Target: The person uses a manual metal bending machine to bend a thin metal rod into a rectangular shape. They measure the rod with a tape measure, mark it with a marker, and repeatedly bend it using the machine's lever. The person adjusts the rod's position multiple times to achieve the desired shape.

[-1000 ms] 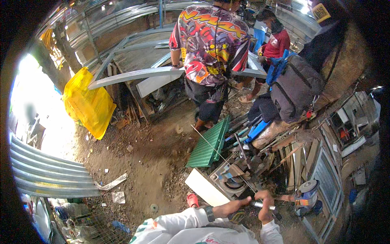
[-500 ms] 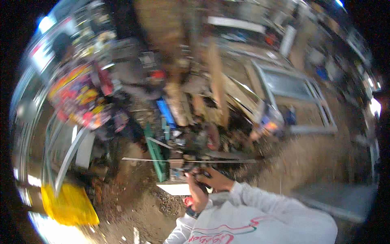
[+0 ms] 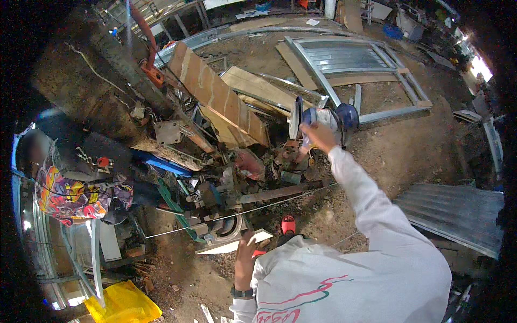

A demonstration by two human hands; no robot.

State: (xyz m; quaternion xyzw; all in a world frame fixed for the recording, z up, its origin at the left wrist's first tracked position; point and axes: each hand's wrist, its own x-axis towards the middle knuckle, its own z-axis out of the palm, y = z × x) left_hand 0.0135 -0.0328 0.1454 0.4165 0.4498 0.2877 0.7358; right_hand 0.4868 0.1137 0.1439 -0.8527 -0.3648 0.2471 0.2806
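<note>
My right hand (image 3: pixel 319 137), arm stretched forward, is closed around the handle of what looks like a cut-off saw (image 3: pixel 327 119) with a dark blue motor end and a round disc guard. Nearer my body, my left hand (image 3: pixel 245 262) has its fingers extended at the edge of a cream board (image 3: pixel 229 246). Just beyond those fingers is a metal base (image 3: pixel 229 226) with a curved, ring-like part. A long thin metal strip (image 3: pixel 280 202) crosses over the base from left to right. Whether the left fingertips press on anything is hard to see.
A co-worker in a colourful patterned shirt (image 3: pixel 75 194) is at the left. Planks (image 3: pixel 215 91) and scrap are piled ahead. Metal frames (image 3: pixel 355 59) lie at the far right, a corrugated sheet (image 3: pixel 455 212) at the right, and a yellow sheet (image 3: pixel 124 304) at the lower left.
My hands were together by the base. The right has moved forward and right to the saw handle; the left stays near the board. My view has shifted and is sharper.
</note>
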